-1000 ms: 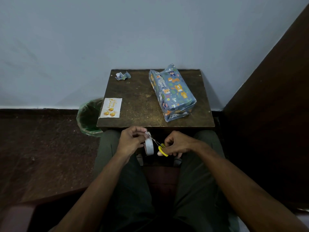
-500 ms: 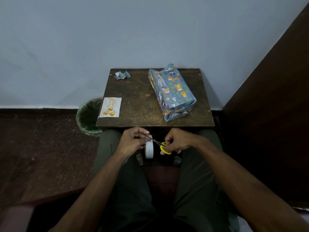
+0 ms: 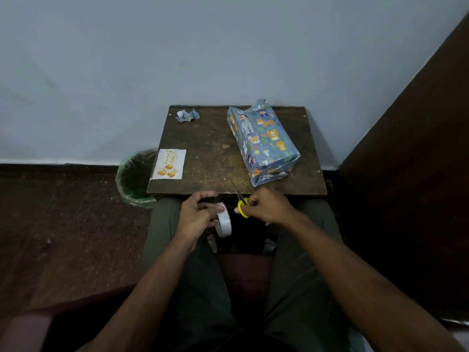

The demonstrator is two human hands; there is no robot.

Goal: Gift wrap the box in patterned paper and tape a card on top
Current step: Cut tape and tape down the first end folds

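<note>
Below tabletop (image 3: 210,153) edge, over your lap: your left hand (image 3: 196,215) holds tape roll (image 3: 224,223), fingers curled round it. Your right hand (image 3: 266,208) grips yellow-handled scissors (image 3: 242,203), blades pointing up toward tabletop. Wrapped box (image 3: 262,141), animal-print paper, lies on right side of tabletop. Card (image 3: 169,164) at front left corner. Paper scrap (image 3: 187,115) at back left. Green-lined bin (image 3: 134,177) on floor left.

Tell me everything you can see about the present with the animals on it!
The wrapped box is a long block covered in blue paper printed with bears, tigers and a zebra. It lies flat on the right side of the small dark wooden table, angled, with one end near the wall. At that far end a paper flap sticks up unfolded; the near end looks folded shut. Neither hand touches it.
</note>
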